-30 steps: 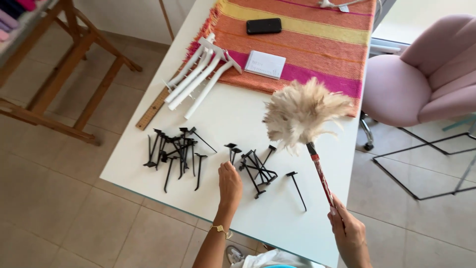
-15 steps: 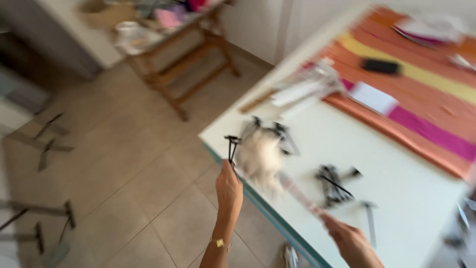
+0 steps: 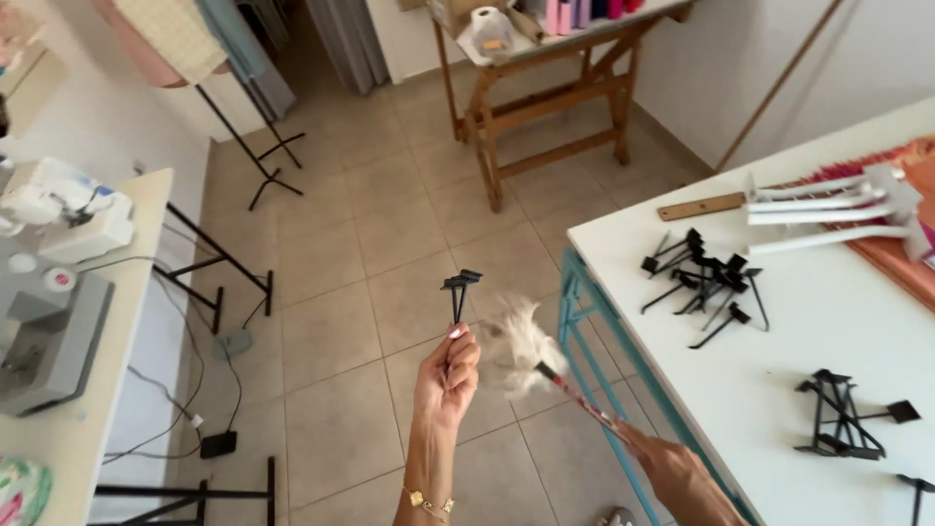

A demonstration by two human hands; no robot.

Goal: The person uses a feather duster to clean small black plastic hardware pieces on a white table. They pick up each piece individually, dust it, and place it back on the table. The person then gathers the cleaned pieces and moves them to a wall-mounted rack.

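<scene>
Over the tiled floor, left of the white table (image 3: 838,321), the left hand (image 3: 446,375) pinches a few black hooks (image 3: 459,294), long axis upright, heads topmost. Right hand (image 3: 672,466) grips a feather duster (image 3: 516,349), plume pointing far-left beside them.

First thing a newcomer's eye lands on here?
The left hand, raised mid-frame over the tiled floor, pinching a few black hooks upright. Right beside it, the blurred feather duster held by the right hand at the bottom. More black hooks lie in piles on the white table at right.
</scene>
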